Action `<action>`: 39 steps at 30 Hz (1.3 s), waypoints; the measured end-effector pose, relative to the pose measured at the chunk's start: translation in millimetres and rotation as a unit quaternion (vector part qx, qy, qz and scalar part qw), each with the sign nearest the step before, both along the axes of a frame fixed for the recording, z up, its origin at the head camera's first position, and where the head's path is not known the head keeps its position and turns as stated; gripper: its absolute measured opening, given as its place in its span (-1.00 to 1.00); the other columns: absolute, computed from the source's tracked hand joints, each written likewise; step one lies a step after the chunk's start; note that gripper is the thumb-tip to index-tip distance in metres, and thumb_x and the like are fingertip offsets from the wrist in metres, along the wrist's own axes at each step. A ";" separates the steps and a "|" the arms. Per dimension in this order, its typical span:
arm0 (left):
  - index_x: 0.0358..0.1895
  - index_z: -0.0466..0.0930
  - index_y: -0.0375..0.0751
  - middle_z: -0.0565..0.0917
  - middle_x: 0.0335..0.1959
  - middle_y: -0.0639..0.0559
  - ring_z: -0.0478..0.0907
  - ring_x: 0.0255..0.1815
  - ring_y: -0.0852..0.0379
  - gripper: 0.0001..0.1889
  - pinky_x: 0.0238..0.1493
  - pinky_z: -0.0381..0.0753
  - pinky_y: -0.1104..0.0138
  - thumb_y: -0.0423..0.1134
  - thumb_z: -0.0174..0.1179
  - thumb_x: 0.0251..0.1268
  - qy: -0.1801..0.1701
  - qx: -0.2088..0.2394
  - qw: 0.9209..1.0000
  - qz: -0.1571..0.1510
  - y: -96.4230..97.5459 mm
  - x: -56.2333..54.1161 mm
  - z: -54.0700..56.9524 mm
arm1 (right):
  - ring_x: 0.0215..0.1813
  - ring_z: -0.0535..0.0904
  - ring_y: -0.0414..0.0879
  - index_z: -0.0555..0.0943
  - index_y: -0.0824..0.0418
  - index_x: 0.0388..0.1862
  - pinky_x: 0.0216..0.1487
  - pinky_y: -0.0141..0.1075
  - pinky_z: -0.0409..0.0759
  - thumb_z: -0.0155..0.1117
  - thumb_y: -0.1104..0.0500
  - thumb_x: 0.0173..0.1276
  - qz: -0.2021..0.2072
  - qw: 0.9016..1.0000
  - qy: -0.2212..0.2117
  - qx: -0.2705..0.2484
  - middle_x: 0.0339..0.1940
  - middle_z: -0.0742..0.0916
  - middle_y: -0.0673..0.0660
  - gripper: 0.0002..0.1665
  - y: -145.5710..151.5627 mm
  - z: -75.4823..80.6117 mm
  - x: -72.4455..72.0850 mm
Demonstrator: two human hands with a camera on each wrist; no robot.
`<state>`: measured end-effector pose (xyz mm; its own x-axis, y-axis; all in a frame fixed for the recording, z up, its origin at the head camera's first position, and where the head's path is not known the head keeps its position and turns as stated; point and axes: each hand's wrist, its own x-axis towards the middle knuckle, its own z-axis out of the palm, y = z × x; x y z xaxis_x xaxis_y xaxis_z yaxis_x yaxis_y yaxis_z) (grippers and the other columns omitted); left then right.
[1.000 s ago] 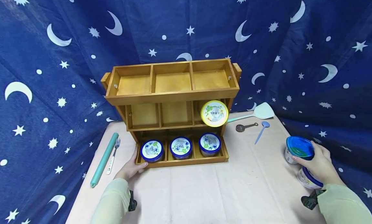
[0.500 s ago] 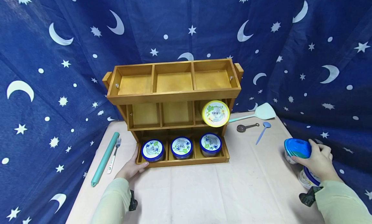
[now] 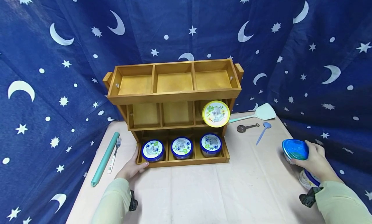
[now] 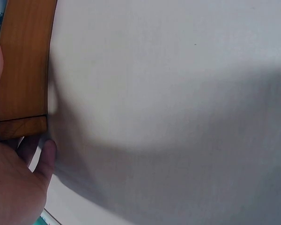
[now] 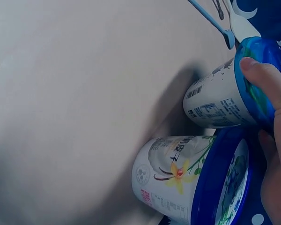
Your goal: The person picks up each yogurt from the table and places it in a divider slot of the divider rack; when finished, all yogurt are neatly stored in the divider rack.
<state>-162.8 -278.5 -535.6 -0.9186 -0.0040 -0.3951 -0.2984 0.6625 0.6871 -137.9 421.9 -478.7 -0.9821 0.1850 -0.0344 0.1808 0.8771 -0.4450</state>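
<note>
Right fingers (image 3: 311, 149), widely spread, are gripping the swirl-lidded tub (image 5: 215, 101) by its lid (image 3: 295, 149) at the counter's (image 3: 247, 191) right side — likely handling light, slippery, best held there — while left fingers (image 4: 47, 159) are clasping the rack (image 3: 174, 96)

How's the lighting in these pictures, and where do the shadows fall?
Head view: bright, fairly even; left wrist view: dimmer, a broad soft shadow crossing the pale tablecloth; right wrist view: also dim, soft shadows beside the round white dark-blue-lidded tub and the round white bright-blue-lidded tub.
</note>
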 end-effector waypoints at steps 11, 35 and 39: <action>0.47 -0.53 0.12 0.29 0.29 -0.41 -0.07 0.37 -0.45 0.19 0.32 -0.10 -0.20 0.26 0.26 0.03 0.004 0.007 1.000 0.003 -0.1 -0.8 -2.1 | 0.15 0.05 0.61 -0.24 0.44 0.45 -0.03 0.49 0.16 0.38 -0.14 0.11 0.024 0.999 0.044 -0.009 0.30 -0.06 0.61 0.30 -20.9 10.7 -8.3; 0.48 -0.52 0.10 -0.07 0.42 -0.44 -0.09 0.37 -0.47 0.18 0.31 -0.09 -0.20 0.25 0.25 0.05 0.005 0.006 1.000 0.000 -1.6 0.6 -1.0 | 0.19 0.06 0.48 -0.09 0.37 0.46 -0.02 0.46 0.20 0.45 0.11 -0.09 0.121 0.985 0.108 -0.061 0.33 -0.04 0.48 0.25 -101.1 49.9 -35.8; 0.48 -0.52 0.09 -0.07 0.42 -0.44 -0.07 0.36 -0.48 0.16 0.31 -0.07 -0.21 0.25 0.23 0.07 0.006 -0.004 1.000 -0.005 -0.6 1.1 0.3 | 0.24 0.00 0.47 0.02 0.40 0.40 0.02 0.46 0.13 0.45 0.17 -0.16 0.141 0.979 0.130 -0.072 0.33 0.02 0.47 0.18 -107.6 50.9 -36.2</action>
